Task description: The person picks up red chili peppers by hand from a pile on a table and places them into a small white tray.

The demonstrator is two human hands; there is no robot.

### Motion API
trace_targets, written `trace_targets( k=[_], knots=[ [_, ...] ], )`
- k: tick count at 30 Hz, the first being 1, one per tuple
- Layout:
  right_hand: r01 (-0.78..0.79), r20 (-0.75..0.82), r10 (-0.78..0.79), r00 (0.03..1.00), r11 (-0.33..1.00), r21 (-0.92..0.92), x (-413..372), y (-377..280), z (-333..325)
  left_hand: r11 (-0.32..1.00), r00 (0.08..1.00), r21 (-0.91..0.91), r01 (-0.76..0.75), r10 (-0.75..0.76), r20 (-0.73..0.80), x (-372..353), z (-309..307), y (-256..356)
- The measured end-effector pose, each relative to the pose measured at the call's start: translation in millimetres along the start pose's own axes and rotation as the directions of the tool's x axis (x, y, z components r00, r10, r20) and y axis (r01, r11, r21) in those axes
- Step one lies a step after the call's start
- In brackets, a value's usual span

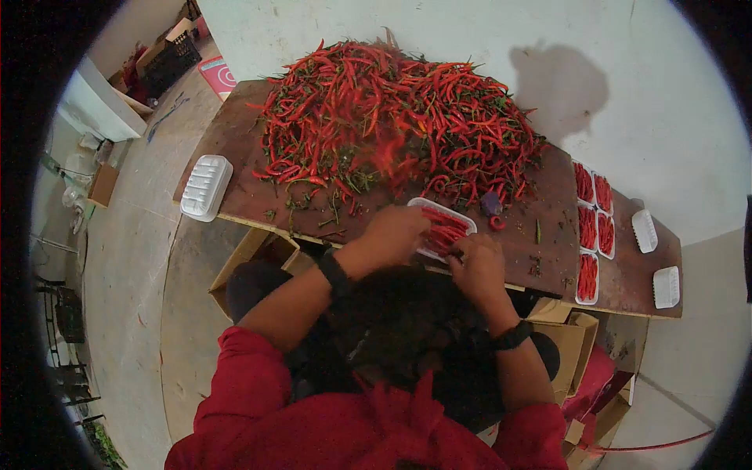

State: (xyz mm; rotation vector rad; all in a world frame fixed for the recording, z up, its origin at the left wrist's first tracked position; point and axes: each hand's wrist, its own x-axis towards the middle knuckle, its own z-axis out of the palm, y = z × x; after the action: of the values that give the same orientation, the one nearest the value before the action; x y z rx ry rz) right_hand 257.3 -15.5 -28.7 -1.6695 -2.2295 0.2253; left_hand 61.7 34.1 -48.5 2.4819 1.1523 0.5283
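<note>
A white plastic tray [470, 222] lies at the table's front edge, holding a row of red chili peppers [443, 229]. At its left end, my left hand [394, 236] has its fingers curled in on the chilies. My right hand [479, 268] is at the tray's near right side, fingers pinched at the pepper ends. The fingertips of both hands are partly hidden. Behind the tray rises a big heap of loose red chilies [376, 102] with green stems. Some chilies in the middle of the heap look blurred.
An upturned white tray [207, 188] lies at the table's left end. Several filled trays [587, 227] stand to the right, with two more white trays [645, 231] beyond. A small purple object [491, 204] is near the heap. Cardboard boxes [565, 352] sit below the table.
</note>
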Motion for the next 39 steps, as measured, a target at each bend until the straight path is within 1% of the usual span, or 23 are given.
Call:
trace_targets(
  k=[2, 3, 6, 8, 12, 15, 17, 19, 21, 24, 25, 27, 28, 30, 31, 33, 34, 36, 38, 39],
  knots=[
    [0.0, 0.022, 0.0, 1.0, 1.0, -0.021, 0, 1, 2, 1.0, 1.0, -0.002, -0.013, 0.013, -0.027, 0, 2, -2],
    [0.0, 0.022, 0.0, 1.0, 1.0, -0.021, 0, 1, 2, 1.0, 0.998, -0.002, -0.027, 0.027, -0.053, 1, 4, -3],
    [0.02, 0.007, -0.02, 1.0, 0.999, -0.043, 0, 0, 2, 0.999, 0.997, 0.029, -0.031, 0.033, -0.071, 2, 9, -7],
    [0.007, 0.053, -0.006, 0.999, 1.0, -0.026, 2, -2, 0, 0.999, 0.997, 0.022, -0.026, 0.027, -0.072, 3, 12, -9],
    [0.002, 0.03, -0.001, 1.0, 0.999, -0.038, 3, -4, 3, 0.999, 0.995, 0.004, -0.043, 0.043, -0.087, 2, 10, -7],
    [-0.006, 0.044, 0.009, 0.999, 0.998, -0.066, 4, -4, 4, 0.999, 0.997, 0.002, -0.036, 0.036, -0.063, 3, 7, -5],
    [0.009, 0.059, -0.002, 0.998, 0.993, -0.114, 5, -6, 3, 0.999, 0.996, 0.004, -0.044, 0.044, -0.073, 2, 7, -5],
    [0.02, 0.046, -0.016, 0.999, 0.995, -0.101, 5, -4, 5, 0.999, 0.995, 0.005, -0.05, 0.051, -0.083, 2, 5, -3],
    [0.032, 0.033, -0.029, 0.999, 0.995, -0.089, 6, -4, 5, 0.999, 0.999, 0.032, -0.027, 0.028, -0.022, 2, 2, 0],
    [0.021, 0.039, -0.017, 0.999, 0.993, -0.115, 6, -7, 4, 1.0, 0.999, 0.016, -0.008, 0.009, -0.036, 2, -4, 6],
    [0.033, 0.02, -0.031, 0.999, 0.993, -0.114, 5, -6, 5, 1.0, 0.999, 0.016, -0.008, 0.009, -0.036, 3, -6, 8],
    [0.044, 0.0, -0.045, 0.999, 0.993, -0.113, 5, -5, 6, 1.0, 0.987, -0.01, 0.016, -0.017, -0.157, 3, -9, 10],
    [0.044, 0.002, -0.044, 0.999, 0.992, -0.115, 5, -5, 6, 1.0, 0.987, -0.009, 0.015, -0.017, -0.157, 4, -5, 8],
    [0.044, 0.004, -0.044, 0.999, 0.992, -0.117, 5, -5, 6, 0.995, 0.959, 0.055, 0.084, -0.065, -0.274, 5, 4, 2],
    [0.048, -0.009, -0.049, 0.999, 0.993, -0.106, 5, -5, 6, 0.995, 0.959, 0.055, 0.084, -0.065, -0.275, 4, 5, 0],
    [0.053, -0.021, -0.055, 0.998, 0.994, -0.095, 5, -7, 5, 0.991, 0.967, 0.023, 0.135, -0.127, -0.219, 2, 5, 0],
    [0.054, -0.013, -0.055, 0.998, 0.995, -0.088, 6, -9, 2, 0.991, 0.967, 0.023, 0.135, -0.127, -0.219, 1, 3, 0],
    [0.053, -0.005, -0.054, 0.999, 0.995, -0.08, 7, -11, 1, 0.991, 0.98, -0.016, 0.133, -0.134, -0.144, -1, -1, 1],
    [0.085, -0.069, -0.087, 0.994, 0.996, -0.038, 6, -10, 2, 0.993, 0.985, -0.012, 0.119, -0.12, -0.127, -2, -2, 1],
    [0.086, -0.07, -0.088, 0.994, 0.996, -0.038, 7, -11, 2, 0.994, 0.988, -0.01, 0.105, -0.106, -0.109, -2, -3, 0]
  ],
)
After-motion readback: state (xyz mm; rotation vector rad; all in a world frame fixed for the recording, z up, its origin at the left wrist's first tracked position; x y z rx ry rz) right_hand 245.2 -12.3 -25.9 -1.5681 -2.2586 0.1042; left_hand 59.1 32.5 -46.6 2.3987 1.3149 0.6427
